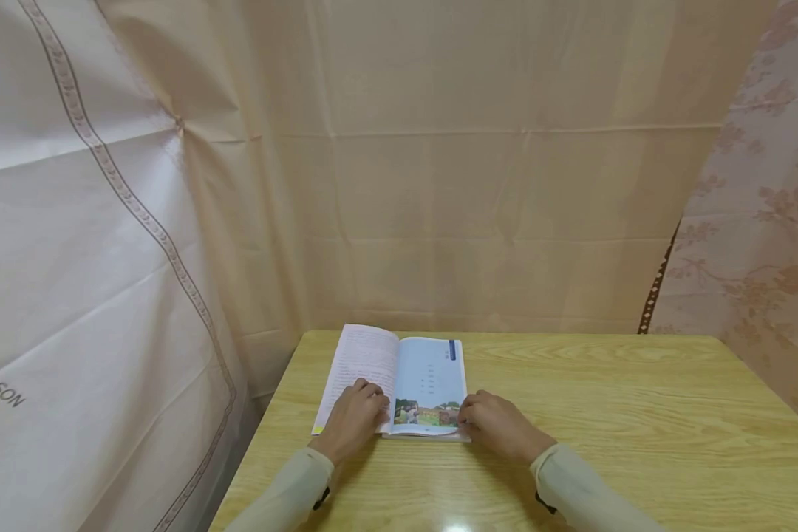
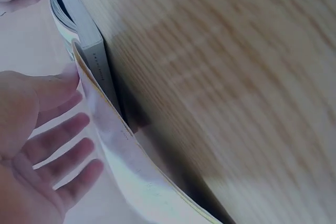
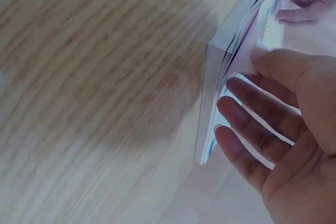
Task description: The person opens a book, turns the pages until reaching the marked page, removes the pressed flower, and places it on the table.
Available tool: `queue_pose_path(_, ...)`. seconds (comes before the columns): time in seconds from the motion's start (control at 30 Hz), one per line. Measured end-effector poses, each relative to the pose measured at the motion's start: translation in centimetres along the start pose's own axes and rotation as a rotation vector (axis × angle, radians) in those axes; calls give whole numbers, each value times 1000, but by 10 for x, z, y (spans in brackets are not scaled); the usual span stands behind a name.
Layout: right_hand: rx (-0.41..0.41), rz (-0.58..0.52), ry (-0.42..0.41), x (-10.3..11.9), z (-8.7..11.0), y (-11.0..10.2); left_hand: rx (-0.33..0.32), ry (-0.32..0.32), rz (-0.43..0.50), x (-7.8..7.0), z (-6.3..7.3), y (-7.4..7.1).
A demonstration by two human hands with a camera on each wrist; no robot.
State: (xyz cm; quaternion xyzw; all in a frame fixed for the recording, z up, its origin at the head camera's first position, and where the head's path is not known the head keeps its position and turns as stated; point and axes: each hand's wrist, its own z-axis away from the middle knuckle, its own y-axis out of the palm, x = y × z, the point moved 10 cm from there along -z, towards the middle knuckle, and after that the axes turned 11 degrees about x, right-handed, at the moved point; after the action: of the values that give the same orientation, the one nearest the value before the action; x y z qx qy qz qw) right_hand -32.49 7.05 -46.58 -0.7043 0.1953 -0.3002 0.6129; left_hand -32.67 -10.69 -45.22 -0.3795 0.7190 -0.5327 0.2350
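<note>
An open book (image 1: 431,377) lies near the table's far left part, with a text page on the left and a light-blue illustrated page on the right. My left hand (image 1: 354,417) rests on the lower part of the left page by the spine; in the left wrist view its fingers (image 2: 63,135) are spread and loosely extended over the paper. At the lower right corner of the blue page is my right hand (image 1: 502,425). In the right wrist view its thumb and forefinger pinch the page's edge, while the other fingers (image 3: 247,119) extend loosely beside the book.
The wooden table (image 1: 605,414) extends right of the book and toward me. A beige curtain (image 1: 439,185) hangs behind it, with a pale printed sheet (image 1: 93,295) on the left and a floral sheet (image 1: 758,258) on the right.
</note>
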Motion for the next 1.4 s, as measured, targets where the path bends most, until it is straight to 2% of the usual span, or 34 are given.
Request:
queue_pose_path(0.1, -25, 44, -32, 5, 0, -4, 65, 2, 57, 2, 0, 8)
queue_pose_path(0.23, -29, 89, -26, 5, -1, -4, 162, -10, 123, 4, 1, 19)
queue_pose_path(0.4, -37, 120, -13, 2, -1, -2, 264, -49, 145, 5, 2, 29)
queue_pose_path(0.5, -51, 117, -6, 0, -1, -3, 299, -66, 151, 4, 1, 31)
queue_pose_path(0.77, -94, 71, 5, -5, -1, -6, 340, -61, 91, -5, -2, 35)
queue_pose_path(1.07, -82, -82, 69, -10, 3, -11, 374, -66, 28, -8, -4, 34)
queue_pose_path(1.23, -82, -76, 108, -11, 5, -12, 381, -39, -14, -12, -4, 35)
queue_pose_path(1.4, -135, -47, 114, -8, 4, -20, 363, -32, -62, -15, -5, 35)
